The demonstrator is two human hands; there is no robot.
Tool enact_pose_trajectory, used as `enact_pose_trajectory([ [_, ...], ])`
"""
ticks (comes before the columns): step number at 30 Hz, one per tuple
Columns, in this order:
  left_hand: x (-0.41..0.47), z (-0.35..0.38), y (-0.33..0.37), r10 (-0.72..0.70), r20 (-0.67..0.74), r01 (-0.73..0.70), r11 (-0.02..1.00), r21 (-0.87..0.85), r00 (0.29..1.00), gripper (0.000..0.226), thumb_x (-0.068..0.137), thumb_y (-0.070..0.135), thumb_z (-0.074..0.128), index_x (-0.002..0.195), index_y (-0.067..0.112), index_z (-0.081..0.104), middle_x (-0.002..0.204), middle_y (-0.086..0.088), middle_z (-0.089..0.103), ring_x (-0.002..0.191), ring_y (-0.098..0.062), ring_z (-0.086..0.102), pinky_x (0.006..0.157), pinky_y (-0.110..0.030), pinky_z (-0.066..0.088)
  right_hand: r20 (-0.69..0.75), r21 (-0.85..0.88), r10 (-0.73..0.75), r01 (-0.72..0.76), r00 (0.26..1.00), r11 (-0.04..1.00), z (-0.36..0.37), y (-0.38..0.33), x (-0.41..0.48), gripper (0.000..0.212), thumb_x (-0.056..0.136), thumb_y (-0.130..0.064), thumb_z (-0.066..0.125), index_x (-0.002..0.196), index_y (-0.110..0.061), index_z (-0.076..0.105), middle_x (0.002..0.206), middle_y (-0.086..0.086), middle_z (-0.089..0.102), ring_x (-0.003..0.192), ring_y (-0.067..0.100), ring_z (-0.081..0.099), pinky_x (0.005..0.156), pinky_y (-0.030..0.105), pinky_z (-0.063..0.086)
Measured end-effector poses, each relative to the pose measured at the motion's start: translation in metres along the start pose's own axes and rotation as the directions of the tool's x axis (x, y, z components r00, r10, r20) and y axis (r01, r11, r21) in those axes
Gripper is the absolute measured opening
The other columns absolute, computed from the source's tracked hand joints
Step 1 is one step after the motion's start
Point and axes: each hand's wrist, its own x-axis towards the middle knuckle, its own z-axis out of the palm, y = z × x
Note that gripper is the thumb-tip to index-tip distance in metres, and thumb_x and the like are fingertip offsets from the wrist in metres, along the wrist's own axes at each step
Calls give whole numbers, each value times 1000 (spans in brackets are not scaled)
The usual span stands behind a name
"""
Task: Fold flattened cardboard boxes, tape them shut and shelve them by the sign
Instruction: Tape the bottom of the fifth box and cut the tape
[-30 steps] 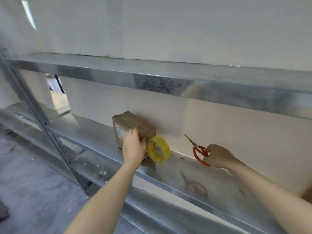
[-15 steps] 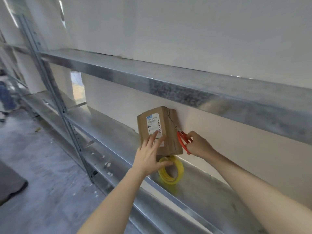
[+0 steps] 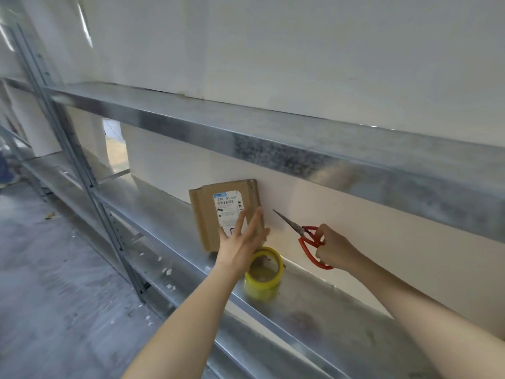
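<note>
Head: tape roll (image 3: 261,285) beside shelved box (image 3: 205,214)

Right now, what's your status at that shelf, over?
Left hand open, fingers flat on the cardboard box. Right hand grips red scissors, clear of it. Box upright on the shelf, against the wall. Yellow tape roll lies by its base.

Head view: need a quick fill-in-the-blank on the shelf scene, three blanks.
1. The right hand holds scissors with ____ handles.
2. The tape roll on the metal shelf is ____.
3. The left hand lays straight fingers on the cardboard box, which bears a white ____.
Missing words: red; yellow; label.
</note>
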Motion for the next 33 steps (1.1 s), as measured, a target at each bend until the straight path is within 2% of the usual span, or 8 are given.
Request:
enact_pose_trajectory([
  [4, 17, 18, -7, -87, 2, 87, 996, 3, 996, 64, 96, 16, 55, 144, 43, 23, 152, 2, -34, 140, -32, -29, 97, -77, 27, 42, -10, 20, -19, 999, 1000, 9, 12, 0, 30, 90, -2, 49, 117, -14, 42, 86, -2, 48, 76, 14, 51, 55, 21, 41],
  [8, 21, 24, -20, -100, 43, 98, 994, 58, 994, 58, 95, 8, 53, 142, 34, 32, 156, -1, -29, 144, -33, -22, 96, -74, 32, 31, -41, 9, -7, 999, 999, 22, 23, 0, 24, 92, -33, 59, 100, -13, 48, 85, 0, 58, 74, 15, 56, 64, 24, 44],
  [13, 22, 40, -41, -31, -231, 73, 982, 175, 972, 57, 56, -1, 80, 109, 16, 68, 153, -5, 31, 138, -33, 32, 70, -70, 48, 94, -38, 27, -24, 995, 999, 37, 22, 7, 29, 93, -44, 54, 86, -15, 49, 71, -2, 60, 58, 13, 61, 51, 20, 45],
  [17, 28, 51, -54, 79, -382, 24, 966, 257, 921, 36, 73, 1, 57, 104, 15, 69, 146, -3, 47, 134, -34, 43, 74, -69, 49, 186, 64, 65, -78, 980, 995, 46, 6, 17, 33, 94, -41, 54, 83, -9, 52, 66, 7, 68, 50, 19, 66, 50, 25, 51],
  [21, 34, 60, -72, 61, -372, -3, 988, 155, 926, 55, 54, -8, 78, 103, 11, 63, 152, -5, 34, 143, -37, 24, 79, -74, 43, 198, 40, 115, -126, 973, 991, 51, -5, 32, 35, 97, -37, 51, 98, -4, 62, 86, 15, 74, 64, 25, 69, 55, 25, 52],
  [28, 28, 37, -83, -65, -408, -13, 982, -186, 911, 68, 40, 25, 93, 99, 17, 61, 154, -6, 25, 135, -47, 21, 67, -53, 57, -2, 58, 57, -57, 998, 997, 86, -27, 55, 47, 77, -64, 67, 64, -22, 49, 63, -7, 53, 72, 18, 55, 67, 24, 40],
  [30, 22, 32, -82, -67, -427, -37, 973, -228, 902, 71, 41, 27, 94, 103, 18, 59, 154, -5, 25, 135, -48, 20, 58, -51, 58, -8, 230, 49, -46, 999, 972, 100, -30, 60, 46, 74, -53, 76, 57, -22, 48, 53, -11, 50, 64, 14, 52, 66, 22, 40],
  [33, 15, 31, -84, -34, -438, -79, 968, -238, 898, 76, 42, 32, 94, 107, 19, 58, 152, -4, 28, 134, -49, 20, 57, -52, 58, 48, 430, -27, 4, 998, 903, 113, -30, 67, 31, 66, -3, 73, 50, -17, 50, 42, -11, 50, 55, 15, 52, 57, 26, 44],
])
